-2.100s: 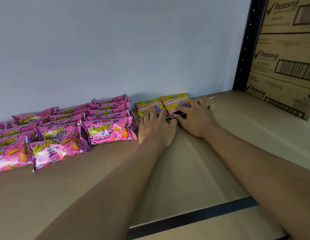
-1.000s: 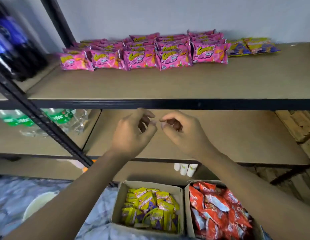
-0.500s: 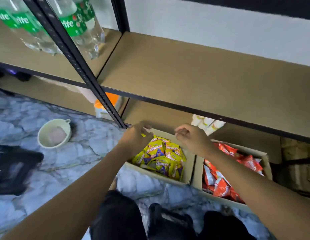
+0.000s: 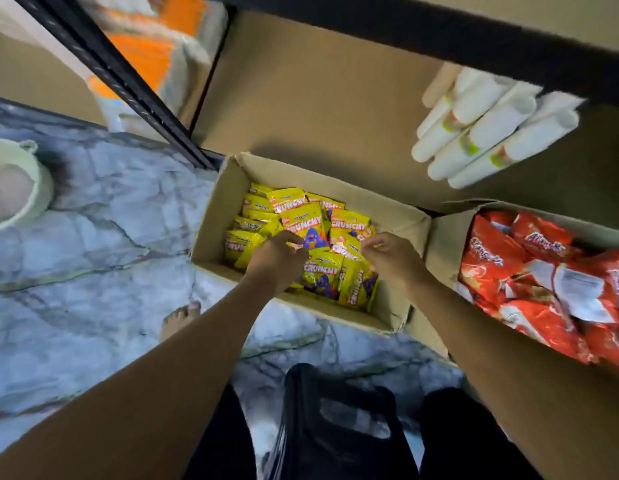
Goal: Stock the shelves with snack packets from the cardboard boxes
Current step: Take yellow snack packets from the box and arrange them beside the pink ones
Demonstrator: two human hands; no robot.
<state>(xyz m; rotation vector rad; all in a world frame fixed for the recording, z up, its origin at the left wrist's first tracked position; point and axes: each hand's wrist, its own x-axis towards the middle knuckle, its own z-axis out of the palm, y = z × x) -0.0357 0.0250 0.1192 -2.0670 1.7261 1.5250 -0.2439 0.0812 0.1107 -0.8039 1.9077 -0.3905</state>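
Observation:
An open cardboard box (image 4: 211,223) on the floor holds several yellow Crunchy snack packets (image 4: 349,225). Both of my hands are down inside it. My left hand (image 4: 275,263) pinches the lower edge of a yellow packet (image 4: 306,228) in the middle of the box, between thumb and curled fingers. My right hand (image 4: 392,259) has curled fingers resting on the packets at the box's right side; whether it holds one is unclear. A second cardboard box (image 4: 443,244) to the right is full of red snack packets (image 4: 529,271).
The bottom shelf board (image 4: 311,98) lies just behind the boxes, with white rolled packs (image 4: 488,133) on its right. A black shelf upright (image 4: 134,88) stands at left. A pale bowl (image 4: 13,188) sits on the marble floor; a black bag (image 4: 335,420) lies between my legs.
My hands left the yellow packets on the upper shelf, and my view dropped past the shelves. Both hands came down into the box of yellow packets, the left one closing on a packet.

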